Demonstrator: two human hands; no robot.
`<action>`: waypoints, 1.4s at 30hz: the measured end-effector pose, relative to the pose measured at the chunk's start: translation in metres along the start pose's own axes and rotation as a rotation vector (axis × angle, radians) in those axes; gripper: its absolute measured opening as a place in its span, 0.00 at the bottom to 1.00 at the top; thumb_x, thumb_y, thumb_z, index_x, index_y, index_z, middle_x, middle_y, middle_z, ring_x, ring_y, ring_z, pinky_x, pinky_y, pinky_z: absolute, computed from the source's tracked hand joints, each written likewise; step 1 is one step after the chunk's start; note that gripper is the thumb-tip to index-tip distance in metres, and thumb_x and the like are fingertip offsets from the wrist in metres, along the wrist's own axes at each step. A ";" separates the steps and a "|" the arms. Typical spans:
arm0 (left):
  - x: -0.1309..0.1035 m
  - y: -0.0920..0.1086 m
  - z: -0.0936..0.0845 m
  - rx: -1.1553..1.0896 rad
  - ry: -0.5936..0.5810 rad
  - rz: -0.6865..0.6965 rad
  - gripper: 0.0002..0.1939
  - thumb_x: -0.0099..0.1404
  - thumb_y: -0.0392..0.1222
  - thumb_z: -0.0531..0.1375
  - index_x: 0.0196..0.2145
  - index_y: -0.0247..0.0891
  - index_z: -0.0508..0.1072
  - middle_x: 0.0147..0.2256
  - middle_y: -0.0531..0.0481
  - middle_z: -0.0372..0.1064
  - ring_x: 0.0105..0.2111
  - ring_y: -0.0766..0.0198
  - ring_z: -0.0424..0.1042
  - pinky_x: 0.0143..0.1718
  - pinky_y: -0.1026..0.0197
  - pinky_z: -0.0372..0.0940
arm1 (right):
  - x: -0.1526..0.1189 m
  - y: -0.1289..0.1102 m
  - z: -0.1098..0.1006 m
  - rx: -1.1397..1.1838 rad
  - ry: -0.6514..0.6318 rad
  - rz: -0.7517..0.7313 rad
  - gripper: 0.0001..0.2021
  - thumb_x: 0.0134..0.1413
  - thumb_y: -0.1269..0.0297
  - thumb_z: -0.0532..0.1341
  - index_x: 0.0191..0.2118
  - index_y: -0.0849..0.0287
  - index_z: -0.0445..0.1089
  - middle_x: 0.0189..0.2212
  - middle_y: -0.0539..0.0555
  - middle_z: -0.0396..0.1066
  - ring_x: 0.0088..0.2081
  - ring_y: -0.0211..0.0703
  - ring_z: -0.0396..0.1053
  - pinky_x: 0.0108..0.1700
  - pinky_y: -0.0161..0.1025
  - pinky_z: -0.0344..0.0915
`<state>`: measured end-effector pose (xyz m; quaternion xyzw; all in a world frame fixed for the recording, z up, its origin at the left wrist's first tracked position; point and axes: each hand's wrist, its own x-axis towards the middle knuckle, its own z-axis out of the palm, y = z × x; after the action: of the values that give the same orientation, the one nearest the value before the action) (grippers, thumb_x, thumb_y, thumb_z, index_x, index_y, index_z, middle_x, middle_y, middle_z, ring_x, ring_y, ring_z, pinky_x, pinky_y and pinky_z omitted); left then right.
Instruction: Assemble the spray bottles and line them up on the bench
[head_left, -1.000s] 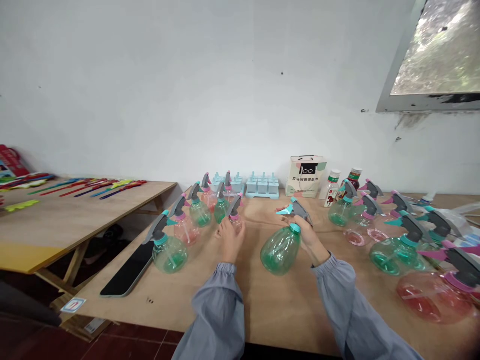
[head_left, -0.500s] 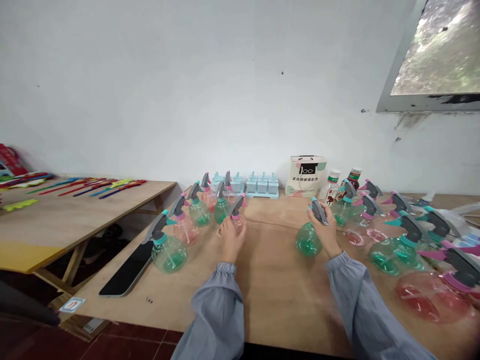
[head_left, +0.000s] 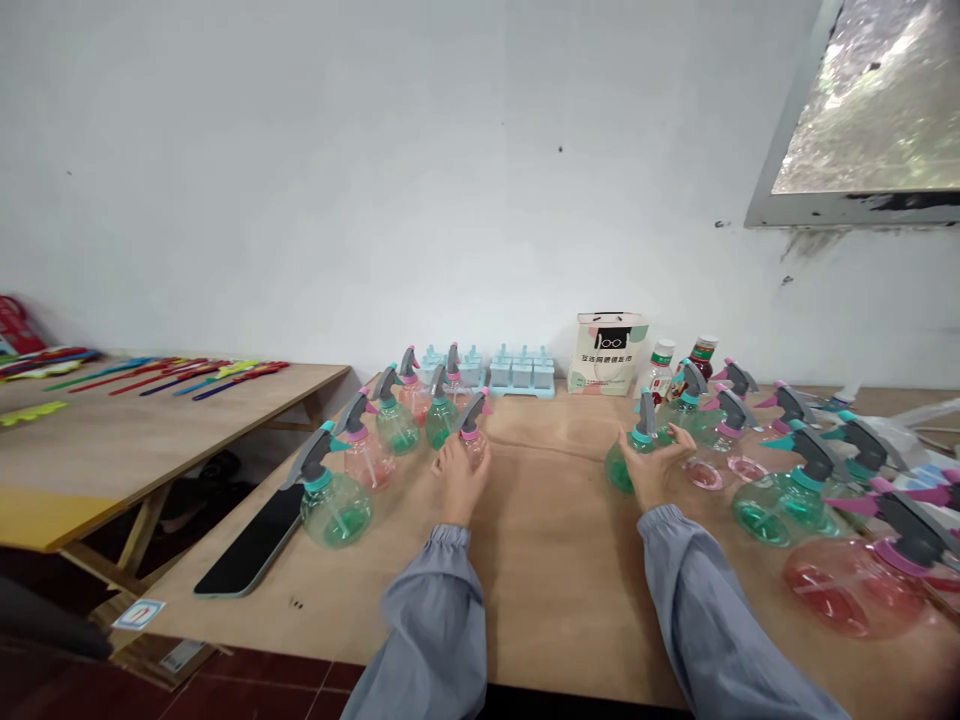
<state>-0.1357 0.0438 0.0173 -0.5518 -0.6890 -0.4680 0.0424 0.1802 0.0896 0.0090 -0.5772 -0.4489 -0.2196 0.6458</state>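
My left hand [head_left: 462, 478] is wrapped round a pink spray bottle [head_left: 472, 440] that stands upright on the wooden table [head_left: 540, 580]. Further right, my right hand [head_left: 654, 462] is at a green spray bottle [head_left: 620, 470], with its thumb and fingers spread apart; the bottle stands upright behind the hand, which hides part of it. Several pink and green spray bottles stand left of my left hand, the nearest a green one [head_left: 337, 510]. More are grouped right of my right hand, among them a large pink one [head_left: 853, 588].
A black phone [head_left: 251, 545] lies at the left edge. Light blue moulds [head_left: 523, 372], a paper bag [head_left: 607, 355] and two capped drink bottles stand at the back by the wall. Another table [head_left: 180, 430] at the left holds colourful long items.
My right hand has let go of the green bottle's head and opened. That bottle has turned upright and sits slightly further back. My left hand stays on the pink bottle.
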 end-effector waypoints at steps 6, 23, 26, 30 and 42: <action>0.000 0.001 -0.001 -0.007 -0.026 0.001 0.28 0.64 0.50 0.56 0.57 0.33 0.61 0.54 0.33 0.67 0.57 0.43 0.65 0.56 0.41 0.56 | -0.029 0.012 -0.011 -0.058 -0.142 -0.004 0.38 0.51 0.35 0.59 0.58 0.61 0.57 0.49 0.67 0.61 0.54 0.64 0.60 0.54 0.63 0.59; -0.008 0.007 0.009 -0.039 -0.052 0.073 0.27 0.63 0.50 0.58 0.56 0.34 0.62 0.52 0.35 0.68 0.56 0.45 0.66 0.58 0.43 0.54 | 0.021 0.038 0.061 -0.238 -0.443 0.177 0.48 0.54 0.30 0.50 0.68 0.66 0.49 0.57 0.78 0.60 0.53 0.71 0.63 0.49 0.61 0.61; -0.012 0.010 0.012 -0.045 -0.079 0.100 0.26 0.63 0.50 0.58 0.55 0.34 0.63 0.51 0.36 0.69 0.55 0.46 0.66 0.57 0.44 0.55 | 0.026 0.043 0.060 -0.231 -0.446 0.159 0.48 0.53 0.31 0.53 0.68 0.65 0.49 0.57 0.77 0.59 0.54 0.69 0.63 0.49 0.60 0.62; -0.015 0.013 0.012 -0.037 -0.103 0.138 0.26 0.64 0.50 0.59 0.54 0.33 0.64 0.50 0.36 0.69 0.54 0.47 0.67 0.55 0.45 0.55 | 0.026 0.038 0.053 -0.187 -0.390 0.117 0.52 0.52 0.30 0.54 0.68 0.69 0.46 0.59 0.80 0.56 0.57 0.72 0.60 0.53 0.63 0.60; -0.052 0.056 0.010 0.117 -0.078 0.287 0.32 0.56 0.55 0.64 0.54 0.34 0.69 0.49 0.37 0.69 0.49 0.46 0.66 0.51 0.45 0.57 | -0.041 -0.103 -0.002 0.589 -0.844 -0.136 0.45 0.51 0.41 0.64 0.68 0.56 0.47 0.64 0.66 0.55 0.65 0.58 0.55 0.65 0.58 0.54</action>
<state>-0.0662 0.0104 0.0146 -0.6589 -0.6302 -0.3946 0.1141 0.0780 0.0539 0.0315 -0.3786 -0.7497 0.1265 0.5278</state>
